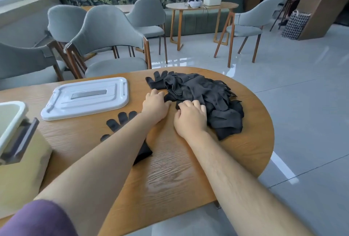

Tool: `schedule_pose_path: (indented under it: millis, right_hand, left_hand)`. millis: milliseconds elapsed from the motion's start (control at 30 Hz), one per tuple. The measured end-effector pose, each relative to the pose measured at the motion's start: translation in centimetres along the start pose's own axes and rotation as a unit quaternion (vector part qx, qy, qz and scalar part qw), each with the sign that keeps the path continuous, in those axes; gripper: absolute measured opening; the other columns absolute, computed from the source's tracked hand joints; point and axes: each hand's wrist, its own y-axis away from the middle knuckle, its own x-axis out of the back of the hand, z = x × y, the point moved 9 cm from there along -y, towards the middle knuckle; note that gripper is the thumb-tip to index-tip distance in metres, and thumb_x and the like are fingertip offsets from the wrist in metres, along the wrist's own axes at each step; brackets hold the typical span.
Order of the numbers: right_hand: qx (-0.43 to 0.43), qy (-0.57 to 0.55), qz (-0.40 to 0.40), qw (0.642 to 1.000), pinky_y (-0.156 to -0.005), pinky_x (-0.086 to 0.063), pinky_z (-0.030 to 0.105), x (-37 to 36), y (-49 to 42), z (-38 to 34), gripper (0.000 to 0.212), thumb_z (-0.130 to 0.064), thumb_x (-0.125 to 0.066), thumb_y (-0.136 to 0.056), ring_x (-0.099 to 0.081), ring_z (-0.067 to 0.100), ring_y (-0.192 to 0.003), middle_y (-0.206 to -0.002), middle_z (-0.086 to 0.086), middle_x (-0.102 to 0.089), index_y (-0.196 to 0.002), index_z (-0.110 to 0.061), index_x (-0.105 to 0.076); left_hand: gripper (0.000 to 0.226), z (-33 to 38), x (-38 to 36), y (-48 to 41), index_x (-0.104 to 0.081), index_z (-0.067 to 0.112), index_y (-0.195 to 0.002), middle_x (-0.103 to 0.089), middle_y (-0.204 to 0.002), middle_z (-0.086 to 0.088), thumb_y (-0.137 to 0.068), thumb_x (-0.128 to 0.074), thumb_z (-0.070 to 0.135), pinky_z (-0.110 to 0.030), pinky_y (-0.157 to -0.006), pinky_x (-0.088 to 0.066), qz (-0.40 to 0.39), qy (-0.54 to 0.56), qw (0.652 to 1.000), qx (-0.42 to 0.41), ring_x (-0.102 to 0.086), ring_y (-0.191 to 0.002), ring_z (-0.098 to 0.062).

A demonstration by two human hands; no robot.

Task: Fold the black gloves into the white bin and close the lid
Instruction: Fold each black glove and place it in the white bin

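Left hand (155, 106) and right hand (190, 116) both grasp the glove pile (207, 92) on the table (170, 169); lid (86, 98) lies beside the bin (9, 122)

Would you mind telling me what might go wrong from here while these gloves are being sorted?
1. The glove pile is tangled and lies toward the rounded end of the table. If the left hand or right hand at its near edge pulls one out, others might drag along and slide off.
2. The single glove lies under the left forearm, so moving that arm could crumple or shift it.
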Motion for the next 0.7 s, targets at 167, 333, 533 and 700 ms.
schedule_pose_path:
  millis: [167, 333, 533, 700]
  right_hand:
    - [0.004, -0.005, 0.01, 1.0, -0.099, -0.033, 0.04, 0.3, 0.0, 0.0, 0.035, -0.021, -0.051, -0.09, -0.049, 0.026, -0.117, -0.124, -0.001, -0.064, -0.122, -0.017, -0.065]
    - [-0.024, -0.052, 0.045, 0.997, -0.107, -0.035, 0.039, 1.5, -0.2, 0.5, 0.048, -0.027, -0.054, -0.093, -0.047, 0.024, -0.129, -0.138, 0.001, -0.056, -0.139, -0.016, -0.05]
    - [-0.012, -0.248, 0.178, 0.952, -0.097, -0.047, 0.039, 4.3, 0.3, 1.2, 0.028, -0.015, -0.049, -0.094, -0.056, 0.019, -0.109, -0.115, 0.001, -0.063, -0.119, -0.011, -0.061]
    - [-0.012, -0.511, 0.004, 0.859, -0.103, -0.041, 0.019, 3.2, -0.3, -1.2, 0.037, -0.027, -0.048, -0.106, -0.049, 0.001, -0.128, -0.141, -0.009, -0.052, -0.143, -0.025, -0.049]
  left_hand:
    - [0.024, -0.2, 0.5, -1.5, -0.062, 0.004, -0.115, -0.054, -0.121, -0.013, -0.103, -0.051, 0.021, -0.042, -0.093, -0.05, 0.049, 0.068, 0.996, 0.032, -0.056, -0.109, -0.03]
    - [0.014, 0.5, 4.7, -0.7, -0.051, 0.016, -0.115, -0.059, -0.107, -0.003, -0.107, -0.044, 0.025, -0.021, -0.067, -0.047, 0.092, 0.271, 0.957, 0.043, -0.059, -0.087, -0.01]
    - [0.013, 0.1, 10.5, 2.3, -0.047, 0.014, -0.099, -0.069, -0.094, -0.002, -0.109, -0.038, 0.014, -0.029, -0.076, -0.058, 0.083, 0.486, 0.87, -0.011, -0.071, -0.086, -0.013]
    - [0.022, -3.3, 10.2, 6.0, -0.052, 0.013, -0.087, -0.061, -0.081, -0.005, -0.103, -0.042, 0.003, -0.029, -0.067, -0.053, 0.019, 0.61, 0.792, 0.02, -0.064, -0.071, -0.019]
